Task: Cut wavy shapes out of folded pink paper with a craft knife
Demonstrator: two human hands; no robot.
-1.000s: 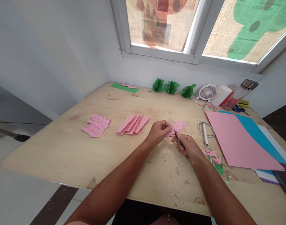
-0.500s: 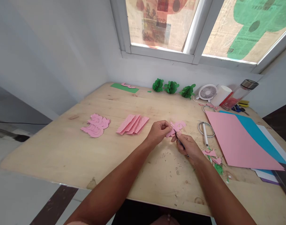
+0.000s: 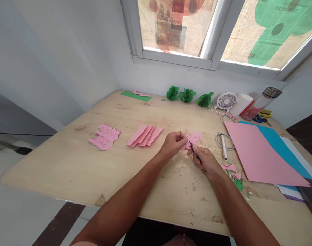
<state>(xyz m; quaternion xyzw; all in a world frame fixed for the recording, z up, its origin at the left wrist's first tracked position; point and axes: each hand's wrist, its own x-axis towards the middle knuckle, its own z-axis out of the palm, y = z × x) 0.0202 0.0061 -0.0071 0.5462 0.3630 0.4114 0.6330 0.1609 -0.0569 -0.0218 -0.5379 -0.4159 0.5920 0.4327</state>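
My left hand (image 3: 175, 140) is closed in a pinch on a small piece of pink paper, mostly covered by the fingers. Dark, slim scissors (image 3: 197, 156) lie in my right hand (image 3: 206, 162), its fingers wrapped round the handles. Their tip meets the paper at my left fingertips. Just behind, curly pink paper cut-outs (image 3: 196, 136) lie on the table. Left of my hands sits a set of accordion-folded pink strips (image 3: 145, 136) with drawn lines. Farther left rests a pile of scalloped pink cut-outs (image 3: 106, 137).
Three green paper shapes (image 3: 187, 95) stand by the wall, beside a white fan (image 3: 226, 101) and a bottle (image 3: 260, 102). On the right are a white pen (image 3: 224, 147), a cable, scraps (image 3: 238, 184) and coloured sheets (image 3: 263, 150). A green strip (image 3: 135, 96) lies at the back left.
Both hands stay in nearly the same place. The scissors and the pinched paper show only a very slight shift.
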